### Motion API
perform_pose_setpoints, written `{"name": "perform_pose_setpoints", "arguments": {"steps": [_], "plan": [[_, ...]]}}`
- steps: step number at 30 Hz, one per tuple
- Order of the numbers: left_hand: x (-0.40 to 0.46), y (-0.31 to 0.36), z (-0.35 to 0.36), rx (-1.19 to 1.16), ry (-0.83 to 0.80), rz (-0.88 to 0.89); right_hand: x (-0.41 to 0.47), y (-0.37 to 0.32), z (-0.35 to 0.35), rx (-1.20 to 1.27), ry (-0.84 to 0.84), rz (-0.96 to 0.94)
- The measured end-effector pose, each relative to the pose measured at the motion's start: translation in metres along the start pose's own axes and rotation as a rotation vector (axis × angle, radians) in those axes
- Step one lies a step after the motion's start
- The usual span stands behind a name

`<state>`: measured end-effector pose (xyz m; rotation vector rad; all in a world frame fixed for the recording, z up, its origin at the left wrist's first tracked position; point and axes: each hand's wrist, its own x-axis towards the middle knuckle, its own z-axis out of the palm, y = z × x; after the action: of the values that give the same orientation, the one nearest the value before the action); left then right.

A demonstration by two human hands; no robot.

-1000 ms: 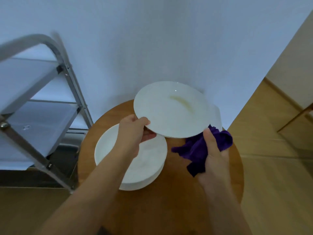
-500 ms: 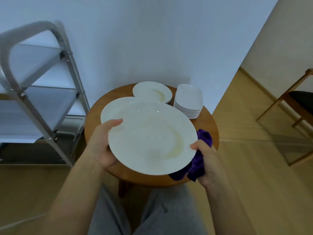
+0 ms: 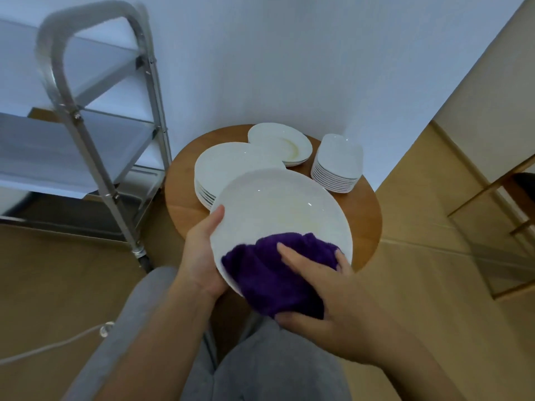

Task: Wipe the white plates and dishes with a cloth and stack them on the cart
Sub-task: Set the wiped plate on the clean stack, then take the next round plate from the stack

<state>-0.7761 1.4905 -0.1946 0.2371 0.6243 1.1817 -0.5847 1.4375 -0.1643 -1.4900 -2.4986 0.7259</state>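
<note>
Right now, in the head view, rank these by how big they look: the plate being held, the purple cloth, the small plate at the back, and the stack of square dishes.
1. held plate, though it is nearest the camera
2. purple cloth
3. small plate and stack of square dishes: they look alike, so unranked

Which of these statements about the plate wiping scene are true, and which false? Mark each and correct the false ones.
1. The left hand holds the plate by its rim. True.
2. The cloth is green. False: it is purple.
3. The right hand presses the cloth on the plate. True.
4. The bowls sit on the cart. False: they are stacked on the round table.
</note>
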Motion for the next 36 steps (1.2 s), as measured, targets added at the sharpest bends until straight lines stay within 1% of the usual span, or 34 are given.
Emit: {"name": "perform_pose_setpoints", "arguments": {"steps": [1,2,4,5,7,8,9,11,12,13,16,19,22,26,29,31,32,34,36], "plan": [[0.0,-0.001,-0.002,-0.005,0.008,-0.032,0.003,0.003,0.001,-0.08,-0.103,-0.046],[-0.001,-0.002,-0.005,0.002,0.029,-0.053,0.007,0.005,0.002,-0.105,-0.167,-0.096],[0.0,-0.002,-0.011,0.023,0.084,-0.094,0.015,0.005,0.007,-0.07,-0.242,-0.17],[0.0,-0.004,-0.015,0.027,0.104,-0.132,0.019,0.004,0.012,-0.07,-0.254,-0.195],[-0.002,-0.007,-0.019,0.039,0.121,-0.242,0.025,-0.001,0.025,-0.122,-0.182,-0.219],[-0.003,-0.01,-0.02,0.063,0.098,-0.278,0.029,-0.004,0.032,-0.13,-0.095,-0.216],[-0.003,-0.014,-0.021,0.081,0.06,-0.279,0.033,-0.007,0.037,-0.116,0.01,-0.206],[-0.003,-0.02,-0.02,0.039,-0.004,-0.222,0.041,-0.011,0.043,-0.055,0.198,-0.163],[-0.003,-0.021,-0.019,-0.002,-0.023,-0.199,0.046,-0.012,0.047,-0.037,0.245,-0.132],[-0.003,-0.021,-0.017,-0.021,-0.016,-0.181,0.051,-0.013,0.05,-0.041,0.252,-0.106],[-0.002,-0.022,-0.014,0.027,0.044,-0.153,0.067,-0.009,0.06,-0.135,0.205,-0.051],[-0.001,-0.026,-0.015,0.066,0.051,-0.133,0.08,-0.003,0.059,-0.176,0.233,-0.016],[-0.002,-0.025,-0.013,0.052,0.023,-0.069,0.09,0.0,0.053,-0.192,0.264,-0.028],[-0.004,-0.023,-0.012,0.041,-0.061,-0.021,0.099,0.012,0.035,-0.176,0.292,-0.005],[-0.008,-0.019,-0.016,-0.005,-0.071,0.015,0.094,0.034,0.019,-0.315,0.255,0.032],[-0.01,-0.015,-0.021,-0.036,-0.044,0.1,0.084,0.048,0.014,-0.408,0.217,0.093],[-0.011,-0.014,-0.023,-0.044,-0.018,0.155,0.077,0.053,0.014,-0.418,0.19,0.122],[-0.011,-0.015,-0.025,-0.041,0.054,0.227,0.064,0.055,0.02,-0.398,0.152,0.156],[-0.01,-0.018,-0.025,-0.036,0.086,0.251,0.053,0.049,0.031,-0.37,0.14,0.183]]}}
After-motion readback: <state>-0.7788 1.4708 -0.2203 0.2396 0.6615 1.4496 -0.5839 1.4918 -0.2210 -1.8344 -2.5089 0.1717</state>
